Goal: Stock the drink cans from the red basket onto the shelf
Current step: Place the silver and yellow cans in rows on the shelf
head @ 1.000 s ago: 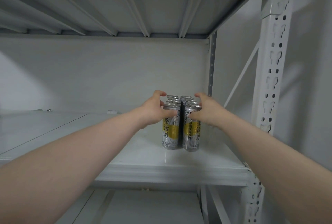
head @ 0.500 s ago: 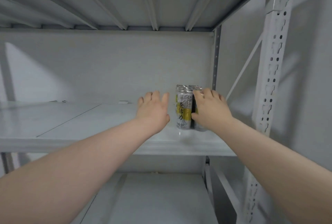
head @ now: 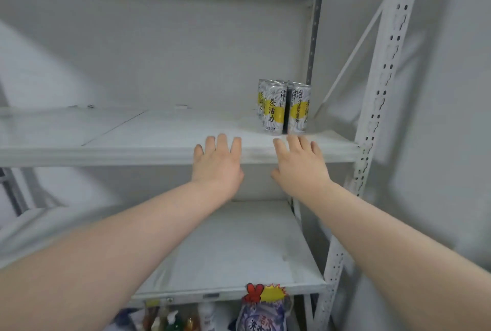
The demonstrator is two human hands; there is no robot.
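The cans (head: pixel 283 107) stand upright in a tight block at the right end of the shelf (head: pixel 132 150). The left hand (head: pixel 216 166) and right hand (head: pixel 300 168) hang at its front edge, fingers released and holding nothing. The next cans would likely sit best flush against the block's left side, labels forward. The red basket is out of sight. A bag (head: pixel 261 312) and bottles (head: pixel 172 321) sit under the lower shelf (head: pixel 225 251).

left hand (head: pixel 216 164): off the cans (head: pixel 284 107) it touched a second ago, drawn back to the front edge of the shelf (head: pixel 132 150), fingers straight
right hand (head: pixel 299 166): released the cans after the left, now back at the shelf edge too
cans: free of both hands, standing alone
view: tipped down, lower shelf (head: pixel 239 251) and a printed bag (head: pixel 261 312) below now seen
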